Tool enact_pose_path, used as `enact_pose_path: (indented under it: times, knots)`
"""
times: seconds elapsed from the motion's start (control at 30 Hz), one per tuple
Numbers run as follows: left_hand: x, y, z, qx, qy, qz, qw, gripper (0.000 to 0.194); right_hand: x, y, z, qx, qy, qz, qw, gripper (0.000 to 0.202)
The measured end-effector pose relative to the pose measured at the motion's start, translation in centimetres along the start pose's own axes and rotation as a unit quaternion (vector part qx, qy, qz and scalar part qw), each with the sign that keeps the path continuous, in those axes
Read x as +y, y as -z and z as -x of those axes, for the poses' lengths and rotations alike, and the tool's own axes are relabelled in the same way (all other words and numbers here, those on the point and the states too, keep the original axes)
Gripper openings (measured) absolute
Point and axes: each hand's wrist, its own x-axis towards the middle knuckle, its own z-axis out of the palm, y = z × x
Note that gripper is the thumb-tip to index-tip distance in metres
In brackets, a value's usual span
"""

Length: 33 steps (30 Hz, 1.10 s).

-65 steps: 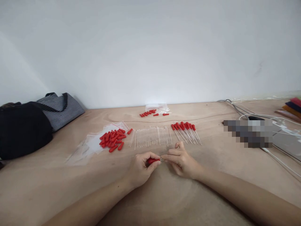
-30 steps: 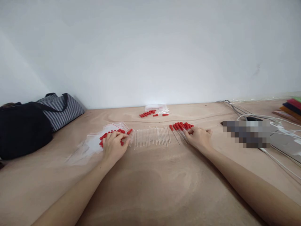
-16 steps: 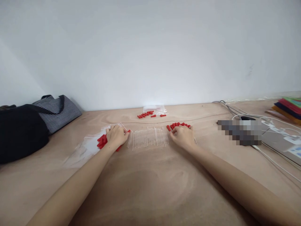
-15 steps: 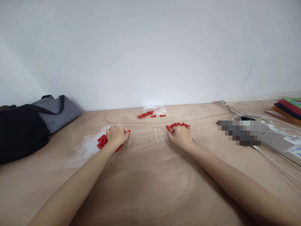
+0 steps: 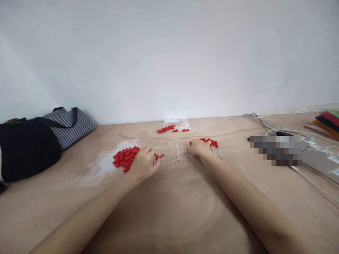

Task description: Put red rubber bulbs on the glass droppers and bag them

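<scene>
Pinches 1 red bulb (image 5: pixel 160 156) in the left hand (image 5: pixel 145 161) by bare tubes (image 5: pixel 181 153) and rests the right hand (image 5: pixel 200 146), with grip hidden from view, at assembled droppers (image 5: pixel 216 144) toward the right edge of the bench (image 5: pixel 169 211), with those tubes and loose bulbs (image 5: pixel 124 158) toward the left edge yet unjoined.
</scene>
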Motion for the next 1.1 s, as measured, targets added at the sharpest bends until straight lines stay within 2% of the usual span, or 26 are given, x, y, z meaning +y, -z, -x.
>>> enact_pose_path:
  times: [0.1, 0.17, 0.3, 0.37, 0.4, 0.5, 0.57, 0.63, 0.77, 0.97, 1.1]
  knots:
    - [2.8, -0.4, 2.1, -0.070, -0.032, 0.106, 0.991, 0.007, 0.0, 0.4, 0.2, -0.020, -0.021, 0.001, 1.000, 0.023]
    - [4.0, -0.8, 3.0, -0.099, -0.025, 0.150, 0.983, 0.009, 0.0, 1.2, 0.6, -0.018, -0.017, -0.001, 1.000, 0.026]
    - [4.7, -1.5, 3.3, -0.116, 0.009, 0.219, 0.969, 0.011, 0.3, 2.9, 2.7, 0.006, 0.025, -0.005, 1.000, 0.026]
    - [4.8, -1.7, 3.2, -0.113, 0.028, 0.239, 0.964, 0.011, 0.8, 3.1, 4.4, 0.028, 0.057, -0.009, 0.998, 0.022]
    - [4.9, -1.8, 3.2, -0.106, 0.040, 0.246, 0.963, 0.011, 1.1, 2.9, 5.3, 0.042, 0.080, -0.015, 0.996, 0.020]
    - [5.1, -2.0, 3.4, -0.076, 0.076, 0.267, 0.958, 0.009, 2.4, 1.5, 8.2, 0.102, 0.246, -0.092, 0.959, 0.015]
    - [5.2, -2.1, 3.6, -0.067, 0.093, 0.288, 0.951, 0.009, 3.1, 0.5, 9.8, 0.097, 0.318, -0.133, 0.934, 0.014]
    - [5.3, -2.3, 3.8, -0.069, 0.104, 0.305, 0.944, 0.010, 3.5, -0.2, 11.0, 0.082, 0.349, -0.161, 0.919, 0.013]
    - [5.3, -2.4, 4.0, -0.067, 0.109, 0.328, 0.936, 0.013, 2.8, -0.8, 12.0, 0.073, 0.365, -0.188, 0.909, 0.011]
    - [5.2, -2.6, 4.1, -0.062, 0.104, 0.342, 0.932, 0.014, 1.6, -1.3, 12.1, 0.076, 0.367, -0.195, 0.906, 0.011]
    - [5.0, -3.0, 4.3, -0.054, 0.107, 0.377, 0.918, 0.013, 1.5, -1.3, 12.2, 0.077, 0.374, -0.212, 0.899, 0.009]
